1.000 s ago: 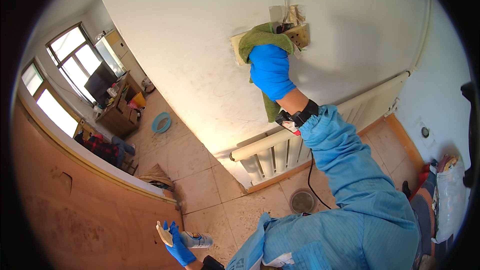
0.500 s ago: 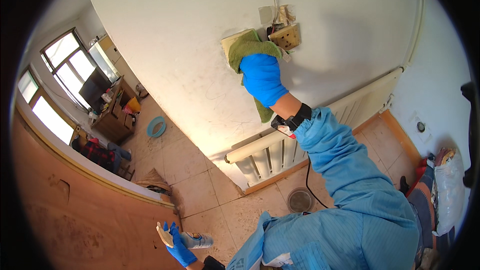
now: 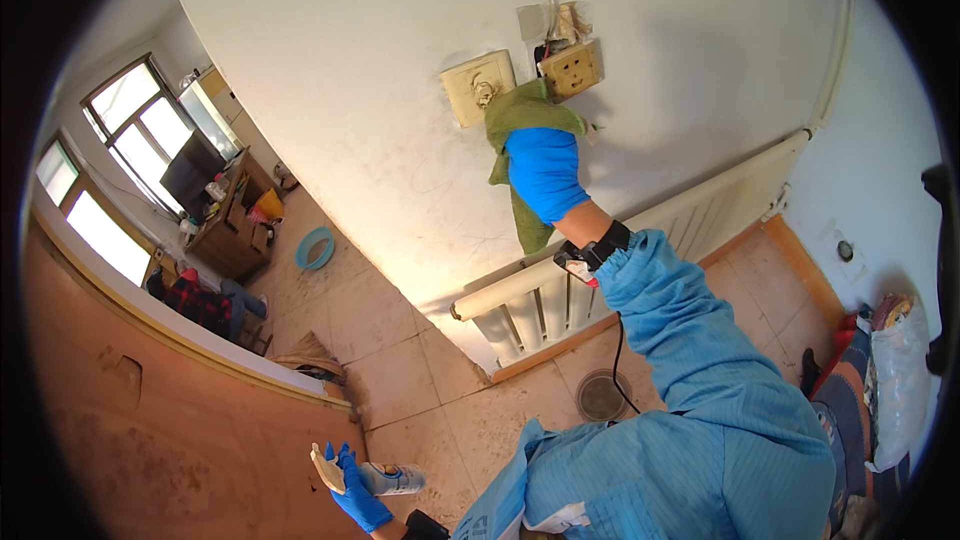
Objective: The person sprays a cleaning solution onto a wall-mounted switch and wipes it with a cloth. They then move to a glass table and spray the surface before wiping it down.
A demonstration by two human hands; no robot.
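My right hand (image 3: 540, 170), in a blue glove, is wrapped in and gripping a green cloth (image 3: 530, 105) on the white wall, just below a yellowed switch plate (image 3: 463, 85) and a socket (image 3: 570, 65) that sits askew with wires behind it. The switch plate shows a marked, scuffed middle. Low at the left, my left hand (image 3: 352, 490), also gloved in blue, holds a spray can (image 3: 390, 478) and a pale flat object (image 3: 327, 465) whose kind I cannot make out.
Below runs a white radiator (image 3: 530, 320) above a metal bowl (image 3: 600, 390). Left are a brown door (image 3: 170, 410) and another room with a seated person (image 3: 200, 305), a blue basin (image 3: 314, 248) and a cluttered cabinet (image 3: 225, 240). Bagged bedding (image 3: 890, 390) lies at the right.
My right hand and the cloth have moved down off the switch plate, uncovering it, and slightly right since half a second ago. The view has shifted slightly. My left hand keeps its hold.
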